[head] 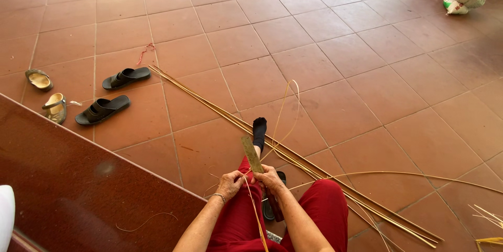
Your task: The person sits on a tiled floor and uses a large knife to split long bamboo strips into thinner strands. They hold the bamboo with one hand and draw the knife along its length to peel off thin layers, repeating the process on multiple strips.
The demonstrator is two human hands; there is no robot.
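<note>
Splitting cane: my left hand [229, 184] and right hand [269, 177] had fingers clamped on one strip [255, 207] at the blade [252, 154]. Judging by it, barely started, with a long bundle of strips [293, 160] on the floor [314, 47] untouched.

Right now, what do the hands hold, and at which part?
Both hands, left hand and right hand, grip a thin bamboo strip at one spot above the lap, against a flat blade near its lower end.

Seated on the tiled floor [314, 37], a person in red trousers grips a flat knife blade [252, 154] and a thin bamboo strip [255, 210] with the left hand [229, 184] and right hand [270, 178] close together. Long bamboo strips [293, 160] lie alongside; black sandals [112, 94] sit well apart.
</note>
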